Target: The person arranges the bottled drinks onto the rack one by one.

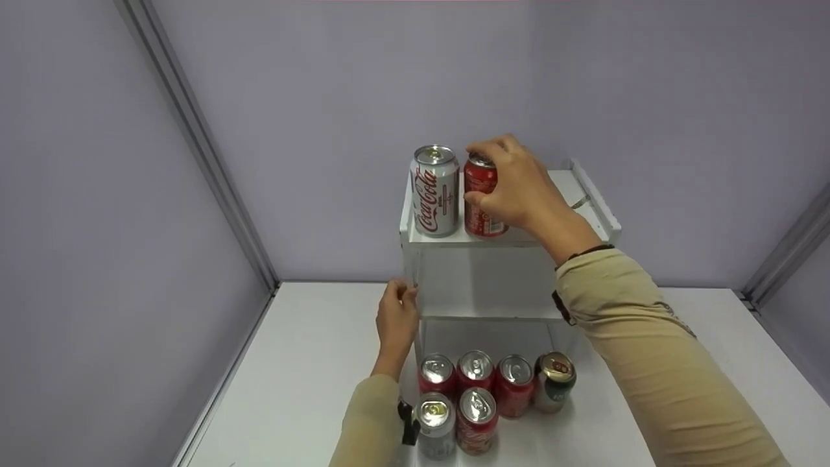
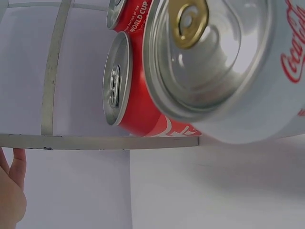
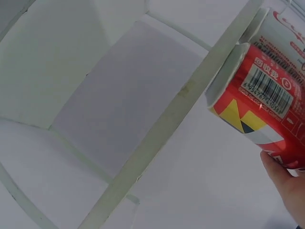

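Red can (image 1: 480, 178), likely slick; right hand (image 1: 521, 187) curls round its upper body, as we advise. Left hand (image 1: 397, 319), left of rack (image 1: 595, 196): hold unclear.

Soft, muted light, glare on can lids (image 1: 477, 406)

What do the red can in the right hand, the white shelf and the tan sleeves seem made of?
Red can: metal, probably aluminium, glossily printed; its bare rim looks silvery.
White shelf: perhaps painted wood or board; its edges look scuffed, but plastic is possible.
Tan sleeves: soft matte cloth, judging by the wrinkles; fibre unclear.
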### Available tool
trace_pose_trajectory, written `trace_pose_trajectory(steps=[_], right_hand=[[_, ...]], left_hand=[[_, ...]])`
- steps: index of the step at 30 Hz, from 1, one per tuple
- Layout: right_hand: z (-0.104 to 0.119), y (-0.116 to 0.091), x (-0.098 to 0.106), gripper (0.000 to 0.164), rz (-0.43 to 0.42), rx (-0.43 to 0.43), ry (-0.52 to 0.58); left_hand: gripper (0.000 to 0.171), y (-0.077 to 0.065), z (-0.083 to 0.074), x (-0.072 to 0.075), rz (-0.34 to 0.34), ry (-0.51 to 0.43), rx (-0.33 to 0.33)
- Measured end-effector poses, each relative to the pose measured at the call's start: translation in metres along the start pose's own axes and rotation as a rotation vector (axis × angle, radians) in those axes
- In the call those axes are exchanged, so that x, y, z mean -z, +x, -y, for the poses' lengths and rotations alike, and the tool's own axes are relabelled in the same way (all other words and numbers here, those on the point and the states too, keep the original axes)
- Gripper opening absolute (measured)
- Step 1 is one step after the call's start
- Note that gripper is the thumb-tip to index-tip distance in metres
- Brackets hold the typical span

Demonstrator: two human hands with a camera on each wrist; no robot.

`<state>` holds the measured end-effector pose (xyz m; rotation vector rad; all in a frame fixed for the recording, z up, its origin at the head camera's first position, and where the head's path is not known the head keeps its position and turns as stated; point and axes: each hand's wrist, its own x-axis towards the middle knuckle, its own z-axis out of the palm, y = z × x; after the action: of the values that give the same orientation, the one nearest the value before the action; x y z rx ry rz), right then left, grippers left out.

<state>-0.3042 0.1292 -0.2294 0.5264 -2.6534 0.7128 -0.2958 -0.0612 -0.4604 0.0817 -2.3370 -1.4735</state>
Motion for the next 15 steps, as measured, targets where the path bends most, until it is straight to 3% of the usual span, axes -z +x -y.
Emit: trace_pose_trajectory(steps=[8,15], right_hand=[[-0.008,0.0,0.001,0.067,0.028,0.039,0.01],[-0.011,0.0,0.0,0.072,0.043,0.052,-0.049]], left_hand=[[0.01,-0.001,0.0,0.002,0.015,-0.019,-0.018],[0.007,-0.002,-0.001,0.002,0.013,-0.038,-0.045]])
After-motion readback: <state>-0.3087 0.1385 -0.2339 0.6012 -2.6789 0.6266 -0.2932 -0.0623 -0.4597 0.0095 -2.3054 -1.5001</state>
